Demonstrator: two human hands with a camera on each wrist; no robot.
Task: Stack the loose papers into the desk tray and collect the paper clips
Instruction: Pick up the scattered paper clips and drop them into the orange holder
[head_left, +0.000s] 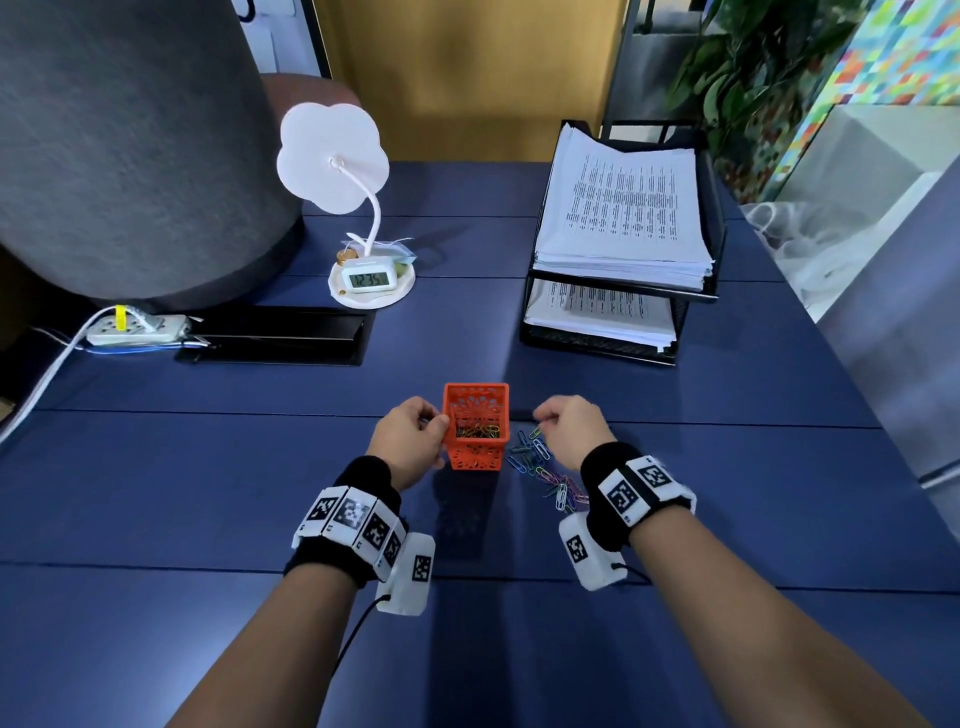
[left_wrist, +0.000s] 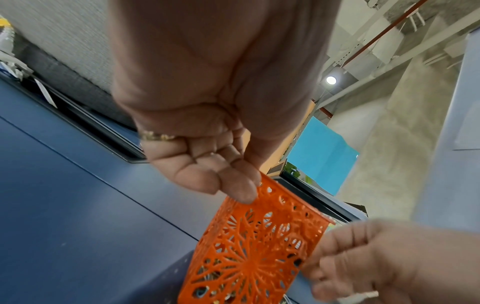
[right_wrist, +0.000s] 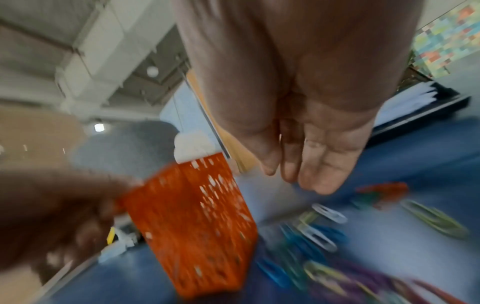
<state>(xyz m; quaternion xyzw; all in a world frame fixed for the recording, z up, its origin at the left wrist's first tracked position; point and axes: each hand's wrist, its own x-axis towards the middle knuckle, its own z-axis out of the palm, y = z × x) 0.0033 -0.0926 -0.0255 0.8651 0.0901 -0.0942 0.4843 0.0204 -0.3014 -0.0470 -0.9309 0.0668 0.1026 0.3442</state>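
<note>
An orange lattice basket (head_left: 475, 453) (left_wrist: 259, 257) (right_wrist: 197, 226) stands on the blue desk (head_left: 208, 493) with several paper clips (head_left: 478, 430) inside it. My left hand (head_left: 434, 423) (left_wrist: 249, 185) pinches the basket's left rim. Just right of the basket lie several loose coloured paper clips (head_left: 540, 467) (right_wrist: 319, 236). My right hand (head_left: 543, 418) (right_wrist: 298, 174) hovers over them, fingers pointing down, with nothing seen in it; its wrist view is blurred. The black two-tier desk tray (head_left: 696, 296) at the back right holds stacked printed papers (head_left: 618, 208).
A white flower-shaped lamp with a clock (head_left: 371, 278) stands at the back centre. A black flat box (head_left: 275, 338) and a power strip (head_left: 137, 330) lie to its left, below a large grey padded form (head_left: 130, 145). The desk's right edge runs beside the tray.
</note>
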